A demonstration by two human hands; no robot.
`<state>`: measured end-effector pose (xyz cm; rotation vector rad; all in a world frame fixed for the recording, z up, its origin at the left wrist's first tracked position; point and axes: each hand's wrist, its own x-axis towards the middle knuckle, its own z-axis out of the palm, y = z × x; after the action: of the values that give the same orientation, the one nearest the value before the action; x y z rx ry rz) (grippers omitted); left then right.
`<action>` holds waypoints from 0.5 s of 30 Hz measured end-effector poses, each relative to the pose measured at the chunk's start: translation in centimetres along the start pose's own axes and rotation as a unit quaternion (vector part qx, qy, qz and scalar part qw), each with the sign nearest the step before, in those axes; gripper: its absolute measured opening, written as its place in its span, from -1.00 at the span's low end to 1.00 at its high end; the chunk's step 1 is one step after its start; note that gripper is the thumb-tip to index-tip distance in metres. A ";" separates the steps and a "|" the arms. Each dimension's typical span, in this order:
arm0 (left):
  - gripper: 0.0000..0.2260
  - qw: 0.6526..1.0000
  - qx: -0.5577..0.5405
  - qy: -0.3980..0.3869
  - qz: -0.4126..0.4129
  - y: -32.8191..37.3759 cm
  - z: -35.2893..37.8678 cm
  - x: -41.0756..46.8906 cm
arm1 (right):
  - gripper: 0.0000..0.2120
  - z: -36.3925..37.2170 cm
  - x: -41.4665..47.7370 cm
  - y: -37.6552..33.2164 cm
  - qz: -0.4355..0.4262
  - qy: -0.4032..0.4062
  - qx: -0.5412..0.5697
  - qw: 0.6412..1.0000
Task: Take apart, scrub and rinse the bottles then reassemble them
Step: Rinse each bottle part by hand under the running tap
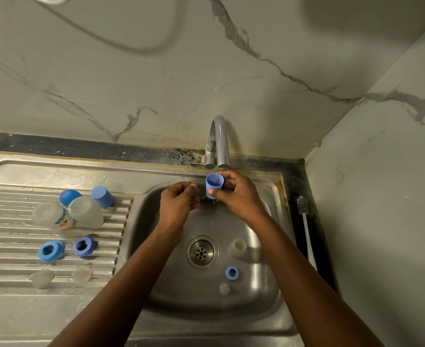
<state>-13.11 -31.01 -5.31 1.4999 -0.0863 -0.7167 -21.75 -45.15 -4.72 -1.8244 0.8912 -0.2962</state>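
Your right hand [234, 194] pinches the blue cap [214, 182] mouth-up under the tap [220, 141], your left hand [179, 200] curls just beside it (whether it holds anything: cannot tell): rotate the cap so water sweeps its whole inner wall.

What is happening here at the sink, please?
A person is washing bottles that are taken apart. The right hand holds a blue cap under the tap; the left hand is curled beside it, and whether it holds anything is unclear. Two bottles, two caps, two rings and two teats lie on the drainboard. One more ring, a teat and a clear piece lie in the basin.
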 end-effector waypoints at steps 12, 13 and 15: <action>-0.85 1.000 -0.021 -0.012 0.002 0.1 -0.2 -0.4 | -0.69 -0.6 -0.9 -1.2 0.195 -0.110 0.349 0.910; -0.84 1.000 -0.021 -0.014 0.002 0.0 -0.3 -0.4 | -0.68 -0.6 -0.9 -1.2 0.215 -0.115 0.350 0.905; -0.78 0.999 -0.026 -0.025 0.003 -0.1 -0.5 -0.5 | -0.65 -0.4 -1.1 -1.0 0.236 -0.120 0.351 0.898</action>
<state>-13.31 -30.31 -5.25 1.4310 -0.1094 -0.7476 -22.30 -44.45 -3.49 -0.9168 0.8728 -0.0591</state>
